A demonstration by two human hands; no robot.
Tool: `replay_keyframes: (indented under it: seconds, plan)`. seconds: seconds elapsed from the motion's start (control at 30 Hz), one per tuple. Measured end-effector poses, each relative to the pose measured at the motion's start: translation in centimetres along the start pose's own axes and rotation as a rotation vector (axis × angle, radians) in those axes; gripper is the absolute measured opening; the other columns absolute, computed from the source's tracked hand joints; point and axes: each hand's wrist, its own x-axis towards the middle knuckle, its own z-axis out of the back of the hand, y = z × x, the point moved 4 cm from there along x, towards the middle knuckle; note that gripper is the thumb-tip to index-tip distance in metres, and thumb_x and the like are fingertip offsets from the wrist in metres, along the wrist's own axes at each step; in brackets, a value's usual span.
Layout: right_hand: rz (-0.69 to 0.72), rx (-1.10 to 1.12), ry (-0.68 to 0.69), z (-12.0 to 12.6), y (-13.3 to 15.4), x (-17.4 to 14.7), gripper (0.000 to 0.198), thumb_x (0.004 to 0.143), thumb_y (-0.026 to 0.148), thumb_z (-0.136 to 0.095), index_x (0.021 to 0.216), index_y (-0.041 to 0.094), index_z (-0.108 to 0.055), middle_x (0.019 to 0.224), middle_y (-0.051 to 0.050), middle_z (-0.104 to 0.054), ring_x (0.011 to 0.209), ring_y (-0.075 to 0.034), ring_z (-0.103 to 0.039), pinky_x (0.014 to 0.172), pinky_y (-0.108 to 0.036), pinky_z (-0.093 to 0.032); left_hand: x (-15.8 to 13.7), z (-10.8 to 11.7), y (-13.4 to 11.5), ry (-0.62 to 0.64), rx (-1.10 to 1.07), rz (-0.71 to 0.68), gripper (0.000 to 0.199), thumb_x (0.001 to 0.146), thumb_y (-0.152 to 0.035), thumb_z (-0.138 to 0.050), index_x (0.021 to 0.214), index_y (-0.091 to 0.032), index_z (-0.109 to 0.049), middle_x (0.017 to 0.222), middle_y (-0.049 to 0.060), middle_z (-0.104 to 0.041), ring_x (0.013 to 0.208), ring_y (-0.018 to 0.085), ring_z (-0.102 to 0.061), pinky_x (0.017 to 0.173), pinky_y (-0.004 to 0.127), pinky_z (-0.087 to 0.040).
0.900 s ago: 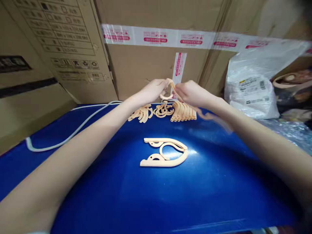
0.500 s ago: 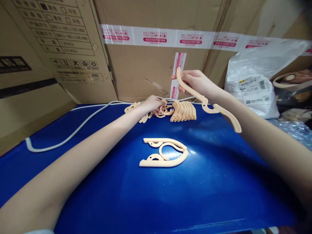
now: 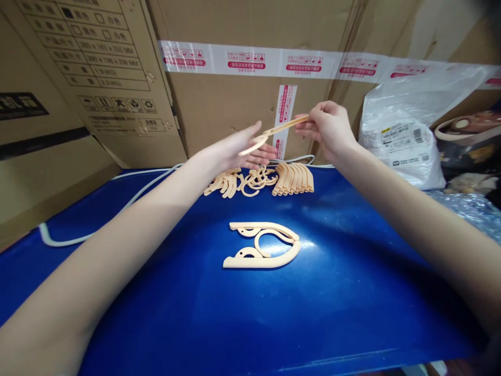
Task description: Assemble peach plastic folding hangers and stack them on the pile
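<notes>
My right hand (image 3: 329,125) pinches one end of a beige plastic hanger arm (image 3: 285,126), raised above the back of the blue table. The arm's other end slants down to the left, in front of my left palm. My left hand (image 3: 247,149) is open, thumb up and fingers stretched out. Whether it touches the arm I cannot tell. Below it lie loose beige hanger hooks (image 3: 256,180) and a pile of short curved hanger pieces (image 3: 225,184). A neat row of hanger arms (image 3: 294,178) sits to their right. Nearer me, a folded beige hanger (image 3: 270,261) lies flat.
Cardboard boxes (image 3: 223,104) wall off the back and left of the blue table (image 3: 250,318). A white cable (image 3: 70,243) runs along the left and back. At the right stand a white plastic bag (image 3: 403,146) and some clear wrap (image 3: 469,211).
My left hand has risen from the loose pieces and opened beside the raised hanger arm. My right hand has turned the arm, so its free end now points left instead of right.
</notes>
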Motion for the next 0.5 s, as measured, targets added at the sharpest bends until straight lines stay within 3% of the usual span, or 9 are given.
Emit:
replay_keyframes:
  seconds: [0.07,0.17,0.27,0.37,0.43,0.5]
  plan:
    - [0.030,-0.044,-0.044,0.4,0.2,0.2,0.029,0.085,-0.002,-0.042,0.071,0.023,-0.039,0.072,0.002,-0.066,0.062,-0.008,-0.060,0.071,-0.027,-0.052,-0.5,0.1,-1.0,0.044,-0.213,0.002,0.047,0.100,-0.047,-0.035,0.089,-0.015,-0.067,0.091,0.011,-0.071,0.081,0.017,-0.066,0.073,0.025,-0.052]
    - [0.119,-0.206,0.043,0.4,0.5,0.4,0.026,0.080,0.000,-0.053,0.068,0.022,-0.044,0.072,0.001,-0.065,0.065,-0.010,-0.059,0.070,-0.027,-0.051,-0.8,0.3,-1.7,-0.030,-0.375,-0.015,0.020,0.094,-0.024,-0.049,0.084,-0.015,-0.062,0.082,0.006,-0.068,0.071,0.012,-0.062,0.073,0.023,-0.051]
    - [0.376,-0.636,0.203,-0.2,1.2,-0.3,0.013,0.075,0.012,-0.069,0.081,0.019,-0.060,0.077,-0.003,-0.068,0.069,-0.015,-0.059,0.067,-0.030,-0.046,-0.8,0.2,-1.7,-0.092,-0.390,-0.023,0.018,0.090,-0.016,-0.044,0.077,-0.015,-0.057,0.071,0.003,-0.063,0.057,0.009,-0.054,0.065,0.022,-0.049]
    - [0.647,-1.143,0.347,-1.5,1.3,-2.0,0.019,0.089,0.032,-0.058,0.103,0.021,-0.067,0.091,-0.006,-0.072,0.080,-0.022,-0.063,0.068,-0.033,-0.042,-0.9,-0.2,-1.7,-0.086,-0.350,-0.026,0.022,0.089,-0.015,-0.039,0.071,-0.016,-0.052,0.062,0.001,-0.056,0.047,0.007,-0.045,0.057,0.020,-0.046]
    - [0.697,-1.352,0.410,-2.2,1.0,-3.0,0.028,0.096,0.036,-0.047,0.111,0.022,-0.066,0.092,-0.008,-0.073,0.083,-0.026,-0.065,0.067,-0.034,-0.040,-1.0,-0.3,-1.6,-0.112,-0.328,-0.009,0.022,0.090,-0.016,-0.040,0.071,-0.016,-0.052,0.062,0.000,-0.056,0.047,0.006,-0.046,0.059,0.019,-0.047]
    - [0.680,-1.460,0.376,-2.8,0.8,-3.5,0.034,0.098,0.039,-0.041,0.117,0.020,-0.062,0.088,-0.011,-0.072,0.081,-0.029,-0.066,0.067,-0.035,-0.040,-1.0,-0.3,-1.4,-0.154,-0.306,0.011,0.017,0.089,-0.019,-0.044,0.074,-0.016,-0.054,0.068,0.001,-0.060,0.053,0.007,-0.053,0.065,0.022,-0.050]
